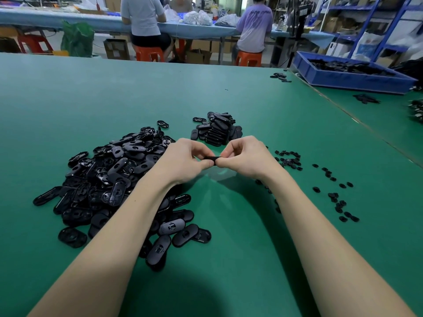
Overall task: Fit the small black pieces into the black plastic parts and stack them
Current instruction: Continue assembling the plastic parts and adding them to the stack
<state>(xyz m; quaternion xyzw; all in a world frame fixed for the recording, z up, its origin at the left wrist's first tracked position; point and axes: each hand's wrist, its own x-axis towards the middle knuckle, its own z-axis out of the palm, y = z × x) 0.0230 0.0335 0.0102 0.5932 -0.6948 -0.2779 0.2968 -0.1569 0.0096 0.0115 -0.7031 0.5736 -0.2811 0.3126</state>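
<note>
Green workbench, and you're mid-fit: left hand and right hand both pinch one black part between thumbs and fingertips. Press home, then onto the stack just beyond your fingers.

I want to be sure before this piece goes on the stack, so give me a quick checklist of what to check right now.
1. Part held by both hands: ok. The left hand and right hand both pinch the black plastic part.
2. Small piece seated in the part: cannot tell, fingers hide it.
3. Stack ready to receive: ok, it stands just beyond the hands, though leaning.
4. Supply of unfitted parts: ok, large pile on the left.
5. Supply of small black pieces: ok, scattered on the right.
</note>
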